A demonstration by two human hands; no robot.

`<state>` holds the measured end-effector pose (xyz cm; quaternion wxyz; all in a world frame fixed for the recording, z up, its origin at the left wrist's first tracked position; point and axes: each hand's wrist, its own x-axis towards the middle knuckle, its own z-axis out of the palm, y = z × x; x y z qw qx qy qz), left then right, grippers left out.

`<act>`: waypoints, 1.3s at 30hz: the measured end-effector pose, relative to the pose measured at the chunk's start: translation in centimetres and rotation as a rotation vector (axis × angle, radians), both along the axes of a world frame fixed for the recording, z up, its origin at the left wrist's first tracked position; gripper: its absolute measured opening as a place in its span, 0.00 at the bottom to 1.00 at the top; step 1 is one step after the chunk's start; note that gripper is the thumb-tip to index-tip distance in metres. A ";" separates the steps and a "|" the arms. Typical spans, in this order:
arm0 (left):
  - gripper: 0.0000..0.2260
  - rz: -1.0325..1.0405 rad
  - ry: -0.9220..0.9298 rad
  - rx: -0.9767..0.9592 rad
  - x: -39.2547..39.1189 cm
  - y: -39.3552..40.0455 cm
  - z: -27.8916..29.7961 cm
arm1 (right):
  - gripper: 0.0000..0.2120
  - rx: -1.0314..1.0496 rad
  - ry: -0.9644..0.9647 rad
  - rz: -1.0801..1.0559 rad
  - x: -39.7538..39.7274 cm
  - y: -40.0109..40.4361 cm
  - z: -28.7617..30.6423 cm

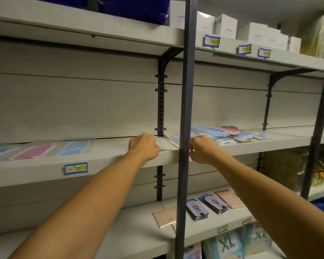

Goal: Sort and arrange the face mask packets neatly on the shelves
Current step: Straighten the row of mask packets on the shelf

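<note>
On the middle shelf (108, 161), three mask packets lie in a row at the left: blue (0, 151), pink (34, 151) and blue (75, 147). A loose pile of blue and pink mask packets (230, 135) lies right of the dark post (185, 128). My left hand (144, 146) rests on the bare shelf with its fingers curled and nothing visible in it. My right hand (202, 149) is curled at the near edge of the pile. The post hides its fingertips, so I cannot tell if it holds a packet.
The lower shelf (138, 230) carries peach packets (165, 214) and dark patterned packets (206, 204). White boxes (251, 32) and blue packs (135, 6) stand on the top shelf. Price labels (75, 168) are stuck to the shelf fronts. More packaged goods (232, 243) sit at the bottom right.
</note>
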<state>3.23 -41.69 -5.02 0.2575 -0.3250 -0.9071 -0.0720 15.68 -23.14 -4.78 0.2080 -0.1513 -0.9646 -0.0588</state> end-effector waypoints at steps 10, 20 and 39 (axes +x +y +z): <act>0.09 -0.040 -0.015 0.006 7.6 9.1 -0.2 | 0.13 -0.003 -0.135 -0.098 7.7 10.4 -0.5; 0.08 -0.123 -0.001 -0.039 8.3 18.8 1.5 | 0.14 -0.069 -0.123 -0.158 10.0 20.7 -0.6; 0.11 0.063 -0.157 0.217 -4.4 31.9 3.3 | 0.12 -0.090 0.069 -0.104 -0.5 34.8 3.9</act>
